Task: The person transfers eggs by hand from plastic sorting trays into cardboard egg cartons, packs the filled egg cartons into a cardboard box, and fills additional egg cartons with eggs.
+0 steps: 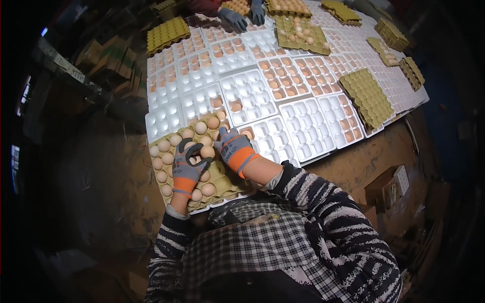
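A moulded pulp egg tray (227, 176) holding rows of brown eggs lies before me, resting over white plastic trays. My left hand (186, 164), in a grey and orange glove, is over the tray, with a brown egg (207, 152) between its thumb and fingertips. Close on the right, my gloved right hand (235, 147) reaches over the tray's edge, its fingers pointing away from me. An egg shows partly beside its fingers; whether it is gripped is hidden. Just right of that hand is a white plastic egg tray (271, 132) with an egg (248, 133) in a corner cell.
White compartment trays (248, 89), some partly filled, cover the table. Stacked pulp trays (367, 96) stand at the right and more pulp trays (168, 35) at the far left. Across the table, another person's gloved hands (233, 19) are near eggs. A cardboard box (380, 187) sits lower right.
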Available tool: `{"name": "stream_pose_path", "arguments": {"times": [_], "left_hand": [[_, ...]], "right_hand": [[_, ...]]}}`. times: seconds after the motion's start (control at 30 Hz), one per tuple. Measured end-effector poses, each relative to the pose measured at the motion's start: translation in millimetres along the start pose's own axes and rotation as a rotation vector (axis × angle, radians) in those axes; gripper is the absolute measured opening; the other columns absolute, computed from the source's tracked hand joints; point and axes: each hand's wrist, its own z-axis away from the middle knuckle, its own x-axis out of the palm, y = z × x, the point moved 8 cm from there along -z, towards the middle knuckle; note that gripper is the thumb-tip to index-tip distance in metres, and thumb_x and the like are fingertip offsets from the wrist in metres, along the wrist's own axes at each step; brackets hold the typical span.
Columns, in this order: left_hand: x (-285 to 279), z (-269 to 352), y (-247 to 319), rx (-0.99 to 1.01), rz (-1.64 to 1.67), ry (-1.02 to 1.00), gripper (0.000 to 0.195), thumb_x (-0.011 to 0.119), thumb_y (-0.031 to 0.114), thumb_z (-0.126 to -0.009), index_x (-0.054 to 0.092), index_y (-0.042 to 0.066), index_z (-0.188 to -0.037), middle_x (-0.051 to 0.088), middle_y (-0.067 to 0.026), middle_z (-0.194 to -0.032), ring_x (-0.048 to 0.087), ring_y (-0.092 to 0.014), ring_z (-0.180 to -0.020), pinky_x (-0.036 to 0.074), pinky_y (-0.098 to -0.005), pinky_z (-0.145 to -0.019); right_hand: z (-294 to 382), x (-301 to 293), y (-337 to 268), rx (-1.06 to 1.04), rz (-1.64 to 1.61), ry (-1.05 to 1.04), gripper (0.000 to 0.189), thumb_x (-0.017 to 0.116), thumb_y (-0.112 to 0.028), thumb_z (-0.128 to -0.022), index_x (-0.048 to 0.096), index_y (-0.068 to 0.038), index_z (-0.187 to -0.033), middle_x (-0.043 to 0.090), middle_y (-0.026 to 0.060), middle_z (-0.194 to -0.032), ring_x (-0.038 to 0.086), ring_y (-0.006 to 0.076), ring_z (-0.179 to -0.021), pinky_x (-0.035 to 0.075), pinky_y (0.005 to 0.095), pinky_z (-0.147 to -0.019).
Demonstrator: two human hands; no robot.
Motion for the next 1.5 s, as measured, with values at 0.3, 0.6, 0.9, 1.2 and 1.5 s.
{"name": "stream_pose_path", "arguments": {"times": [0.3,0.6,0.9,1.2,1.5], "left_hand": [[33,4,33,0.068,0.058,0.061,0.045,0.083,0.016,-0.071,0.069,0.010,-0.113,0.062,-0.0124,-0.121,0.063,-0.030,-0.106,0.053,-0.0379,-0.091],[184,-29,68,0.066,-0.485,-0.383,0.043,0.073,0.035,-0.081,0.064,0.025,-0.123,0.050,-0.0078,-0.138,0.063,-0.030,-0.109,0.054,-0.0417,-0.090],[205,-28,23,-0.220,-0.612,-0.534,0.044,0.062,0.025,-0.088,0.057,0.026,-0.131,0.050,-0.0127,-0.134,0.062,-0.034,-0.109,0.052,-0.0449,-0.089],[235,40,22,0.107,-0.589,-0.322,0.057,0.062,0.027,-0.087,0.047,0.007,-0.138,0.046,-0.0200,-0.137,0.044,-0.037,-0.124,0.034,-0.0489,-0.105],[27,-5,30,-0.060,-0.550,0.219,0.042,0.069,0.019,-0.082,0.062,0.015,-0.123,0.063,-0.0094,-0.120,0.056,-0.030,-0.113,0.044,-0.0434,-0.099]], "right_hand": [[63,6,155,0.117,-0.753,0.214,0.052,0.081,-0.043,-0.070,0.069,-0.024,-0.117,0.058,0.0062,-0.124,0.067,0.0247,-0.102,0.055,0.0374,-0.088],[87,65,209,0.241,-0.392,-0.036,0.046,0.073,-0.026,-0.084,0.061,-0.026,-0.128,0.058,0.0065,-0.125,0.066,0.0289,-0.105,0.056,0.0391,-0.088],[39,65,212,0.088,-0.360,0.042,0.046,0.067,-0.032,-0.087,0.059,-0.025,-0.132,0.059,0.0062,-0.126,0.062,0.0259,-0.113,0.052,0.0392,-0.094],[8,82,155,-0.268,-0.405,0.282,0.042,0.063,-0.021,-0.087,0.062,-0.014,-0.129,0.058,0.0112,-0.131,0.052,0.0321,-0.123,0.039,0.0444,-0.108],[-12,-4,66,-0.441,-0.527,0.311,0.047,0.068,-0.027,-0.086,0.058,-0.021,-0.131,0.058,0.0088,-0.129,0.061,0.0310,-0.110,0.052,0.0403,-0.093]]}}
